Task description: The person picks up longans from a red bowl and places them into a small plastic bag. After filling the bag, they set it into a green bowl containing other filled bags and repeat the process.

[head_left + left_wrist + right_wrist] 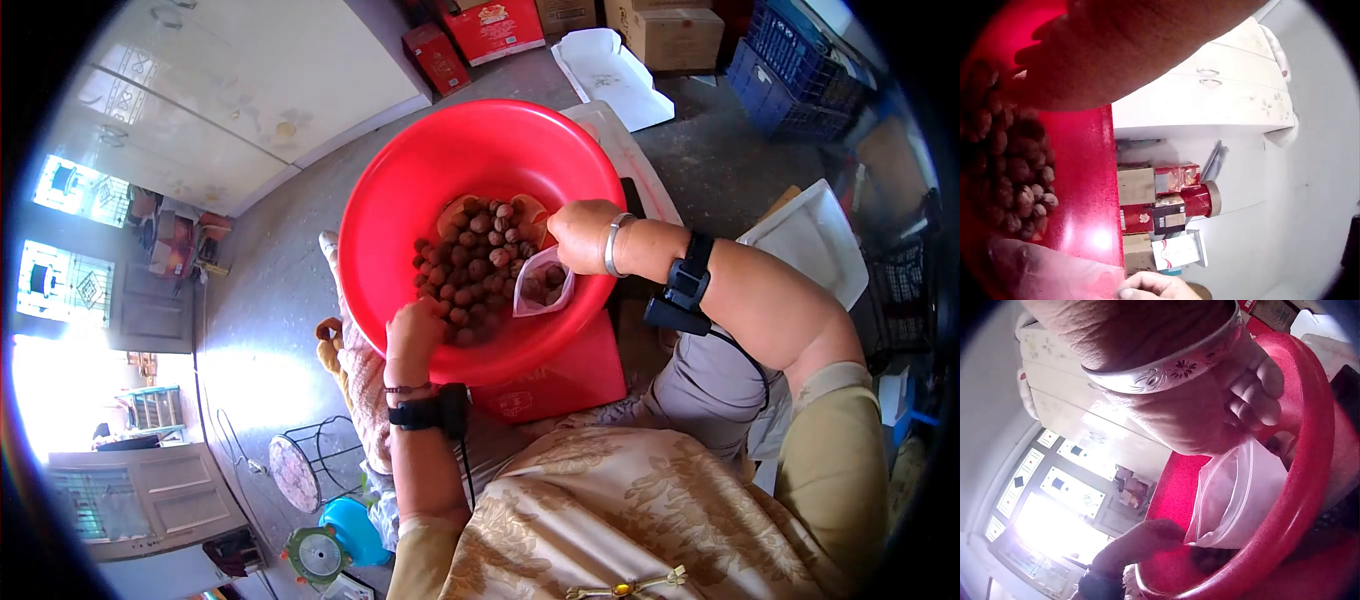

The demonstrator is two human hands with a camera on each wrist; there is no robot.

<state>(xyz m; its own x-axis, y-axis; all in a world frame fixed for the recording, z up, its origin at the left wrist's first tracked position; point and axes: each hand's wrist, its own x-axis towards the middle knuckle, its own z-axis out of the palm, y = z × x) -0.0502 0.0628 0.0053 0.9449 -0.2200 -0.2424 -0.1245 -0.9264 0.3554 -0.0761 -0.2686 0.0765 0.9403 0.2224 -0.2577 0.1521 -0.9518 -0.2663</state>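
Brown walnuts [463, 265] lie heaped in a large red plastic basin [400, 190]. My left hand [415, 330] reaches over the near left rim, its fingertips down at the edge of the walnuts. In the left wrist view the left hand [1104, 62] hides what lies under its palm, so I cannot tell whether it grips a walnut. At the basin's right side my right hand [588, 236] pinches the top edge of a clear zip bag [1250, 500]. The bag's mouth gapes toward the left hand, and walnuts show inside it in the head view.
A red box [550, 375] sits under the basin's near side. White cabinets [250, 90] stand at the left, cartons [675, 38] and blue crates [790, 80] at the back. A white tray [610, 75] lies on the floor; a wire-legged stool [300, 470] is at lower left.
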